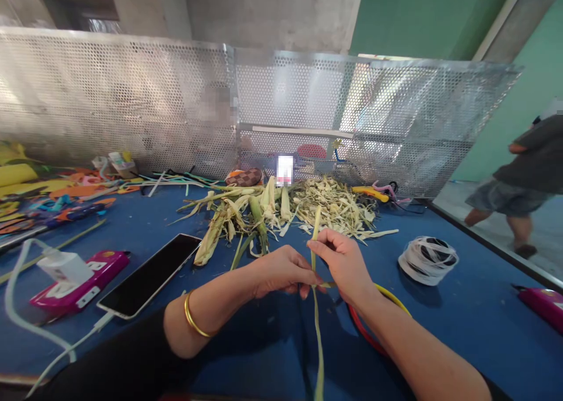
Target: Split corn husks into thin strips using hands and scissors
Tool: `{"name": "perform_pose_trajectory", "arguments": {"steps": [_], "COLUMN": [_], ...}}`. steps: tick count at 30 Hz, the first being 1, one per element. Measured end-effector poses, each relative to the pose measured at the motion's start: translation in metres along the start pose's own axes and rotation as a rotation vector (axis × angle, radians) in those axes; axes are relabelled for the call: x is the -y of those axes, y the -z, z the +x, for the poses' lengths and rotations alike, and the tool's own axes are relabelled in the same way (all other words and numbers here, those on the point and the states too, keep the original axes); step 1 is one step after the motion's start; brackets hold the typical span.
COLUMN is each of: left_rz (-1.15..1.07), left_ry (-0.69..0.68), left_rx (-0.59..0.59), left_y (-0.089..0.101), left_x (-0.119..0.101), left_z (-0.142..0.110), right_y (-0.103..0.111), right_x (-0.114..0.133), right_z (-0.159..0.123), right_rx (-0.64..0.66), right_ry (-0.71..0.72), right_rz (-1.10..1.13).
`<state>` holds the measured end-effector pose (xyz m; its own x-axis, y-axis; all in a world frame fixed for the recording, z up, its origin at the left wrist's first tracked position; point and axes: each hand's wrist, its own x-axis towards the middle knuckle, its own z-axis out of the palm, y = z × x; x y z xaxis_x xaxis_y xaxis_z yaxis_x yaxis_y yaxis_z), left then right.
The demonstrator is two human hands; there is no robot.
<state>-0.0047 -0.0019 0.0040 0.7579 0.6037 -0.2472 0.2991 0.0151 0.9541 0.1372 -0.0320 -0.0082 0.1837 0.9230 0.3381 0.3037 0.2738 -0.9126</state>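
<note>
My left hand (290,272), coming in from the lower left, has its fingers closed on a long pale yellow-green plant strip (319,336). Just above it, my right hand (341,260) pinches the same strip near its upper end, which sticks up past the fingertips. The lower part hangs down towards the front edge of the view. A small piece of strip also crosses sideways between the two hands. Under my right forearm lies a ring of red and yellow (391,298), partly hidden. Beyond the hands are whole husk-like leaves (226,225) and a heap of shredded pieces (336,204).
A phone (152,275) with a charging cable and a magenta power strip (109,263) lie left. Coloured scraps (65,196) spread at the far left. A roll of white strip (427,260) sits right. A perforated metal screen (153,102) stands behind; a person (528,166) is at right.
</note>
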Motion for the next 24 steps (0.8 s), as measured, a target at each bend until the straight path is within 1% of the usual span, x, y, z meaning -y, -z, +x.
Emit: {"name": "perform_pose_trajectory", "arguments": {"steps": [3, 5, 7, 9, 10, 11, 12, 13, 14, 16, 18, 19, 21, 24], "left_rz": [-0.007, -0.016, -0.045, -0.090, -0.115, -0.143, -0.171, -0.197, -0.216, -0.224, -0.207, -0.202, -0.210, -0.250], "left_ry": [-0.019, -0.028, -0.030, -0.034, -0.038, -0.042, -0.048, -0.054, -0.058, -0.062, -0.069, -0.073, -0.084, -0.091], "left_rx": [0.039, 0.026, -0.037, -0.106, -0.132, -0.151, -0.167, -0.181, -0.201, -0.256, -0.313, -0.341, -0.394, -0.466], "left_y": [0.000, 0.001, 0.003, 0.006, 0.008, 0.010, 0.012, 0.014, 0.015, 0.016, 0.015, 0.015, 0.013, 0.010], "left_x": [0.001, 0.002, 0.002, 0.000, -0.001, -0.003, -0.004, -0.005, -0.006, -0.008, -0.007, -0.006, -0.004, 0.000], "left_z": [-0.001, -0.001, 0.000, 0.001, 0.002, 0.002, 0.002, 0.002, 0.001, 0.001, 0.001, 0.001, 0.003, 0.007], "right_y": [-0.002, 0.002, 0.012, 0.025, 0.031, 0.037, 0.040, 0.042, 0.043, 0.039, 0.032, 0.028, 0.021, 0.016], "right_x": [-0.002, -0.003, -0.002, 0.000, 0.001, 0.001, 0.001, 0.001, 0.001, 0.000, 0.000, 0.000, 0.001, 0.000], "right_z": [0.001, 0.003, 0.006, 0.009, 0.010, 0.010, 0.010, 0.010, 0.010, 0.008, 0.006, 0.004, 0.000, -0.003], "right_rx": [-0.024, -0.015, -0.031, -0.115, -0.159, -0.174, -0.162, -0.114, -0.037, 0.160, 0.332, 0.383, 0.406, 0.359], "right_ry": [0.043, 0.075, 0.158, 0.278, 0.304, 0.295, 0.268, 0.225, 0.177, 0.094, 0.052, 0.061, 0.164, 0.431], "right_rz": [-0.039, -0.088, -0.171, -0.278, -0.316, -0.335, -0.348, -0.356, -0.364, -0.394, -0.423, -0.435, -0.474, -0.622]}}
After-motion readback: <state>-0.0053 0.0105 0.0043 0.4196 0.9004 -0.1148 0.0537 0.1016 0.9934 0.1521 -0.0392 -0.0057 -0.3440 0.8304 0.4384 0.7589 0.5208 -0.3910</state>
